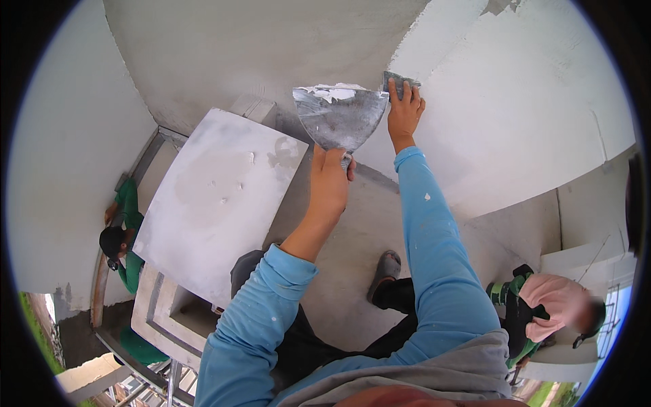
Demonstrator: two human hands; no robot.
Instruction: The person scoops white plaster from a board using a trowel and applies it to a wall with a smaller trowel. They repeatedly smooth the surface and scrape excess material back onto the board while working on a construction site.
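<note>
My left hand [329, 178] is closed round the handle of a wide grey putty knife [341, 119], held blade upward with white compound along its top edge. Up and to the right, my right hand [405, 114] grips a smaller flat grey scraper [400, 83] by its blade area, fingers over it, at the wall [488, 115] where white coating borders greyer plaster. The scraper sits just beside the wide knife's right corner; whether the two touch I cannot tell.
A white, patchy board [210, 197] rests at left over a concrete block [156, 305]. A co-worker in green [129, 264] is at far left; another in pink [542, 302] is at lower right. My shoe is on the concrete floor [346, 258]. Railings and greenery show at the lower left.
</note>
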